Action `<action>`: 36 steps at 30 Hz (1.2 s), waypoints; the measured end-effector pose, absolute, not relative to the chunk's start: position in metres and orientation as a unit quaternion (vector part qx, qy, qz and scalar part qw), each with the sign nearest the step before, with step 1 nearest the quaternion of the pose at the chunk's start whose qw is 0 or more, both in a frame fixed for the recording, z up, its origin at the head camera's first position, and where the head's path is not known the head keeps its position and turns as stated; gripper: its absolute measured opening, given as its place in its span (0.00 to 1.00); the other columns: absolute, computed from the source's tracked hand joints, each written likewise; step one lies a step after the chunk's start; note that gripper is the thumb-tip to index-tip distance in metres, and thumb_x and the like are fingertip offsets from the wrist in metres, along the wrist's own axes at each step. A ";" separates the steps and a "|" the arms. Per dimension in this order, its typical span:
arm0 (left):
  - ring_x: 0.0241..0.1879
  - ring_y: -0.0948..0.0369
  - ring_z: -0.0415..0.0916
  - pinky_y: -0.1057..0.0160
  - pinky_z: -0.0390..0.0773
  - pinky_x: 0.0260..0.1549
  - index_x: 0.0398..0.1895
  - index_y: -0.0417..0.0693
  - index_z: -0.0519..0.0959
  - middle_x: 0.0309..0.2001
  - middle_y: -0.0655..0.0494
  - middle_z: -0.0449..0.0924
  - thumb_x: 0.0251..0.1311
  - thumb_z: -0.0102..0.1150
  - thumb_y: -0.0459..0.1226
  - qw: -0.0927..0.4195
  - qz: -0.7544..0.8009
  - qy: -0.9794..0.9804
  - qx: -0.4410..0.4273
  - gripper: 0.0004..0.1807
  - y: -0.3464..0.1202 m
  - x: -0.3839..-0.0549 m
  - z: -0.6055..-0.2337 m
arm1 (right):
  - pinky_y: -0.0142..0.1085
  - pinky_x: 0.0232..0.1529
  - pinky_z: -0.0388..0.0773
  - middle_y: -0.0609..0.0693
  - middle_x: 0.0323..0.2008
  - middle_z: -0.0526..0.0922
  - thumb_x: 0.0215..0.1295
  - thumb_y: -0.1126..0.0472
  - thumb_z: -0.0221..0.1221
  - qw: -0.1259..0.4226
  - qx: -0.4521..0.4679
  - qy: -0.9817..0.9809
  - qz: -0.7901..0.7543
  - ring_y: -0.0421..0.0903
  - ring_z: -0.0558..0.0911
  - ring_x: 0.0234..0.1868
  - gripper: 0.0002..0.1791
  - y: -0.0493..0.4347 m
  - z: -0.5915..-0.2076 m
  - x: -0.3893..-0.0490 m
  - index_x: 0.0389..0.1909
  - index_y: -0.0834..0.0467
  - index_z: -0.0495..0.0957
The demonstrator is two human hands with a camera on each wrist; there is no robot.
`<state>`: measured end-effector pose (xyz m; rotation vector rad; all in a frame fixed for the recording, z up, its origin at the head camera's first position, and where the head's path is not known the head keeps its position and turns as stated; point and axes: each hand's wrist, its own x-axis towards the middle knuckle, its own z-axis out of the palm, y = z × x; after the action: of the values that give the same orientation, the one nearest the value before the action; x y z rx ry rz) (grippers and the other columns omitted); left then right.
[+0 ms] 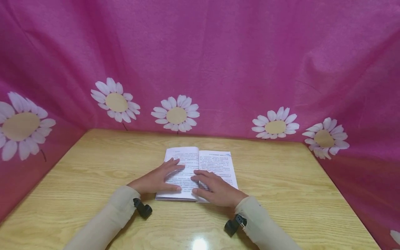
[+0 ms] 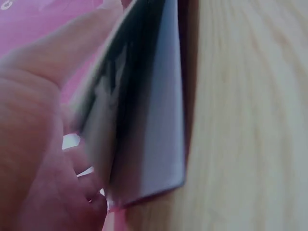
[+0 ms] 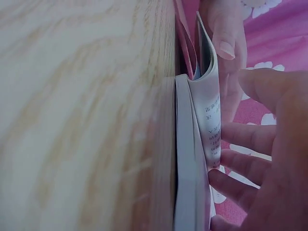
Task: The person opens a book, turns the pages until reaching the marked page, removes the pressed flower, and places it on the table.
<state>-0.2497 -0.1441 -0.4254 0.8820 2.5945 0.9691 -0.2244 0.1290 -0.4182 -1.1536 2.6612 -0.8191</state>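
Note:
An open book (image 1: 217, 160) with printed text lies on the wooden table, its spine running away from me. Across the left page spreads my left hand (image 1: 157, 177), fingers and thumb extended and apart. My right hand (image 1: 218, 190) is over the lower right page, its fingertips reaching across the spine to the left page. In the left wrist view, the book's left side (image 2: 161, 125) stands tilted up from the table beside the left hand (image 2: 36, 130). The right wrist view shows the left page (image 3: 211, 115) curving up near the fingers of the right hand (image 3: 269, 159).
The light wooden table (image 1: 281, 194) extends on all sides of the book. A pink cloth (image 1: 218, 69) with white daisies hangs behind it and along both sides. Small black cameras (image 1: 143, 208) are strapped at both sleeves' cuffs.

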 end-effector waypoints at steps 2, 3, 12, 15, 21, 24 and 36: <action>0.76 0.50 0.33 0.35 0.45 0.67 0.73 0.60 0.60 0.77 0.52 0.43 0.53 0.64 0.60 0.119 0.334 0.885 0.301 0.45 -0.145 -0.250 -0.427 | 0.49 0.69 0.57 0.53 0.71 0.63 0.72 0.42 0.48 0.068 -0.378 0.882 -0.273 0.50 0.61 0.71 0.29 0.129 -0.417 -0.224 0.66 0.54 0.69; 0.76 0.51 0.33 0.36 0.45 0.67 0.73 0.60 0.60 0.77 0.53 0.43 0.53 0.64 0.60 0.119 0.335 0.885 0.302 0.45 -0.146 -0.251 -0.428 | 0.49 0.69 0.57 0.53 0.71 0.63 0.72 0.42 0.48 0.068 -0.377 0.882 -0.275 0.50 0.61 0.71 0.29 0.129 -0.416 -0.224 0.66 0.55 0.69; 0.76 0.49 0.32 0.35 0.43 0.67 0.71 0.60 0.63 0.77 0.55 0.45 0.53 0.64 0.59 0.117 0.341 0.884 0.297 0.42 -0.150 -0.253 -0.434 | 0.47 0.70 0.58 0.56 0.68 0.67 0.71 0.45 0.52 0.041 -0.372 0.875 -0.307 0.49 0.63 0.70 0.30 0.132 -0.412 -0.228 0.66 0.58 0.68; 0.76 0.49 0.32 0.35 0.41 0.67 0.71 0.58 0.63 0.77 0.54 0.45 0.53 0.65 0.58 0.116 0.343 0.882 0.300 0.43 -0.150 -0.252 -0.434 | 0.46 0.70 0.56 0.52 0.69 0.66 0.69 0.41 0.52 0.042 -0.333 0.889 -0.311 0.46 0.61 0.71 0.33 0.138 -0.409 -0.230 0.68 0.55 0.66; 0.76 0.49 0.34 0.40 0.37 0.69 0.71 0.56 0.64 0.77 0.52 0.46 0.53 0.65 0.58 0.112 0.331 0.887 0.303 0.43 -0.149 -0.252 -0.436 | 0.50 0.71 0.51 0.47 0.72 0.59 0.62 0.36 0.58 0.078 -0.242 0.895 -0.367 0.47 0.55 0.73 0.41 0.157 -0.405 -0.237 0.72 0.50 0.60; 0.76 0.50 0.34 0.42 0.36 0.70 0.71 0.57 0.63 0.77 0.52 0.46 0.52 0.65 0.59 0.109 0.324 0.889 0.304 0.44 -0.149 -0.252 -0.438 | 0.52 0.72 0.48 0.46 0.74 0.55 0.58 0.35 0.61 0.091 -0.208 0.896 -0.382 0.48 0.51 0.75 0.46 0.167 -0.405 -0.241 0.74 0.48 0.56; 0.76 0.50 0.34 0.45 0.35 0.71 0.72 0.55 0.62 0.77 0.51 0.45 0.52 0.65 0.59 0.095 0.287 0.899 0.318 0.45 -0.143 -0.251 -0.441 | 0.60 0.70 0.43 0.55 0.77 0.43 0.49 0.36 0.68 0.095 -0.171 0.919 -0.342 0.57 0.44 0.75 0.59 0.193 -0.415 -0.253 0.76 0.52 0.48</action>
<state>-0.2509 -0.1429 -0.4411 0.9422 2.6654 0.8506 -0.2531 0.1932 -0.4149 -0.5078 2.7247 -1.0139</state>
